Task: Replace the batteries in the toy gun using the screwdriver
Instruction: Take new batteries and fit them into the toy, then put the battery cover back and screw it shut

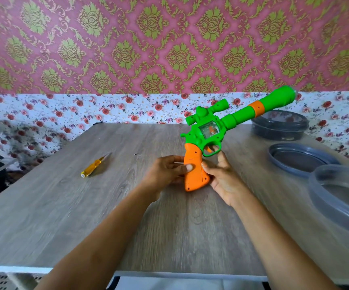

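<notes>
Green-and-orange plastic toy gun (209, 135) tilts barrel-up over the grey wood-grain table (106, 216), my left hand (165, 170) and right hand (223, 178) both gripping its orange handle, the yellow-handled screwdriver (95, 165) lying left of it, patterned wallpaper (127, 49) behind.

Head view, down over table (64, 216)

Green-and-orange toy gun (211, 135), yellow screwdriver (94, 165), grey woodgrain table (85, 206), floral wallpaper (64, 109).

A person's bare forearms (110, 227), left hand (165, 170) and right hand (221, 176); fingernails (188, 168) seemingly short and unpainted.
</notes>
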A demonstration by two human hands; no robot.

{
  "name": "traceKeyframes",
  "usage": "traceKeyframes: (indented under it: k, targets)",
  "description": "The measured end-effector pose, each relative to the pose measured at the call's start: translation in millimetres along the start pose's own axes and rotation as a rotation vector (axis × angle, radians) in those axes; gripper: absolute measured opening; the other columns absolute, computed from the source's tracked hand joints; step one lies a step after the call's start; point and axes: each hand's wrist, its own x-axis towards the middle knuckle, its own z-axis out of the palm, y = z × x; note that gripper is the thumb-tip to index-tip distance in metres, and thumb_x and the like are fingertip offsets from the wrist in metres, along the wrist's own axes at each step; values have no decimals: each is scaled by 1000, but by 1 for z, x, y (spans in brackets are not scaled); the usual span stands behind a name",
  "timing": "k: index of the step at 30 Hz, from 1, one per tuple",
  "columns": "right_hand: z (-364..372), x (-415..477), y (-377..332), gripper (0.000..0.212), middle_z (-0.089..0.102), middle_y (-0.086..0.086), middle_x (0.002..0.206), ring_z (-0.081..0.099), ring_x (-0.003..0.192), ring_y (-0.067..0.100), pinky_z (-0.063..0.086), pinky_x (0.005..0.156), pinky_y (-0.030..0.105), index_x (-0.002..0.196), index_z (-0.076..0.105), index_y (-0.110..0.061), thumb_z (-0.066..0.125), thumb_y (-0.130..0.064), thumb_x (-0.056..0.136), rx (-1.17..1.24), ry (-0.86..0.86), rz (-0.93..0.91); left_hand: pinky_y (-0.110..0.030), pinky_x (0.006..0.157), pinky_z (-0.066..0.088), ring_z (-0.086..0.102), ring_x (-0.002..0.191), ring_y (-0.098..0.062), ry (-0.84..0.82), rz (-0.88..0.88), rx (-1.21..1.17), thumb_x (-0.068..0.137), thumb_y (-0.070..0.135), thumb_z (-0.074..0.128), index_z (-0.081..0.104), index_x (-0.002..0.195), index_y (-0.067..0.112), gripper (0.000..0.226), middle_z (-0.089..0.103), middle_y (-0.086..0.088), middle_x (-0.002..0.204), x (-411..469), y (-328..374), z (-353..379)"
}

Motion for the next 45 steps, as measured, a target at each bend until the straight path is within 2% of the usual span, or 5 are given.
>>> traceKeyframes:
  k: [8, 14, 23, 30, 45]
  targets:
    - [2, -4, -4, 74, 66, 12, 115, 64, 101, 22, 47, 96, 46, 135, 45, -15, 73, -19, 66, -136, 93, 107, -26, 79, 55, 63, 83, -18, 23, 63, 6, 83, 5, 68, 63, 106, 2, 24, 67, -13, 95, 0, -3, 2]
    - [11, -6, -6, 27, 70, 1, 90, 64, 84, 16, 49, 83, 35, 106, 65, -11, 66, -10, 79, -221, 143, 90, -18, 63, 53, 64, 67, -7, 60, 55, 82, 81, 9, 72, 64, 97, 9, 18, 69, -3, 81, -1, 2, -4]
    - [10, 2, -3, 17, 71, -8, 81, 63, 75, 9, 49, 79, 30, 92, 68, -18, 66, -8, 78, -206, 175, 94, -28, 70, 44, 64, 91, -31, 815, 70, 755, 89, 10, 54, 73, 96, 10, 20, 72, -13, 97, 31, 0, -96]
    - [9, 6, 1, 17, 70, -10, 75, 63, 62, 0, 49, 59, 17, 89, 68, -20, 68, -8, 77, -211, 196, 56, -32, 80, 48, 63, 98, -29, 626, 31, 992, 87, 7, 57, 73, 100, 9, 21, 70, -10, 108, 53, -8, -133]
    - [12, 3, -1, 18, 70, -13, 74, 63, 66, 0, 48, 74, 24, 81, 66, -24, 65, -7, 80, -234, 188, 32, -31, 65, 49, 61, 86, -26, 493, -30, 1305, 90, 17, 56, 69, 90, 19, 13, 67, -5, 99, 70, -7, -127]
